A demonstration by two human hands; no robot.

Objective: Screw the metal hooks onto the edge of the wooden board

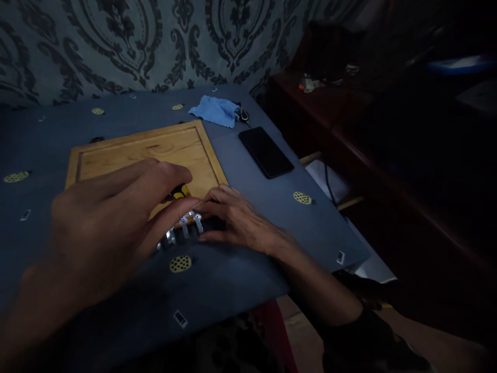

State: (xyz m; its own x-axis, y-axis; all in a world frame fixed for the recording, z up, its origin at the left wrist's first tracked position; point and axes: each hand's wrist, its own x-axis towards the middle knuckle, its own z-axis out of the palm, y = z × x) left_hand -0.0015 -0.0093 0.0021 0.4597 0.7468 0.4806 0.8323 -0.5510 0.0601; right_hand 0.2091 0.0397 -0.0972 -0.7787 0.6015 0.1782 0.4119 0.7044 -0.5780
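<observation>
Well, the left hand (106, 220) pinches a yellow-and-black piece (180, 192) between thumb and forefinger, over the wooden board's (135, 151) near edge; beside it, the right hand (243, 220), fingers slightly parted, meets silvery clips (198, 223), whether gripping I can't tell

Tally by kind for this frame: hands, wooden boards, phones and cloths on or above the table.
Hands (left hand and right hand): 2
Board: 1
Phone: 1
Cloth: 1
Total: 5
</observation>
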